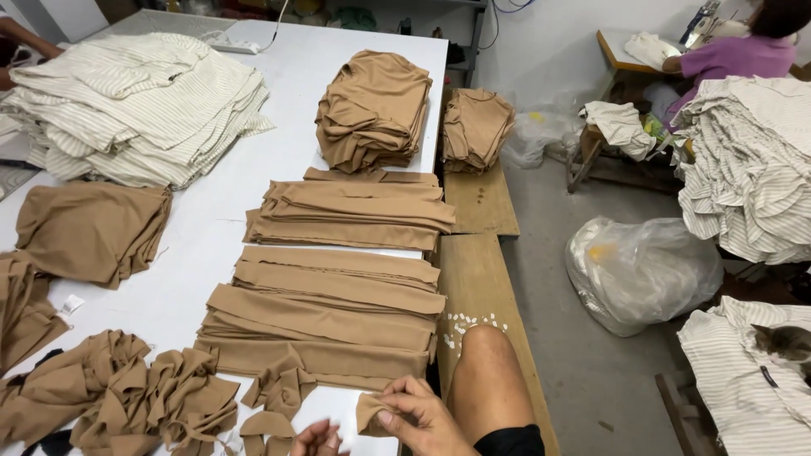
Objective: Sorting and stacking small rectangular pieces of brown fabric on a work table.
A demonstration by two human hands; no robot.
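- Tan knit, a small folded scrap of fabric (369, 414), sits pinched in the grip of the right hand (418, 418), thumb on top and fingers curled under it, at the near edge of the white bench (291, 101).
- The left hand (317, 439) shows only partly at the bottom edge, just beside the scrap; whether its grip is on the cloth or loose I cannot tell.
- A bare knee (486, 371) rises just right of the hands, against a wooden side bench (481, 279) strewn with small white bits.
- A clear plastic bag (638, 270) on the floor bulges with pale contents I cannot make out; a second, crumpled bag (541, 131) lies farther back.
- The scrap is plain tan, soft, folded over on itself, with a rounded edge.
- Just left of it lie loose crumpled pieces (127, 397) of the same cloth; behind it, flat stacked strips (329, 312), and farther back folded tan bundles (376, 105).
- Striped cream piles (135, 101) fill the far left.
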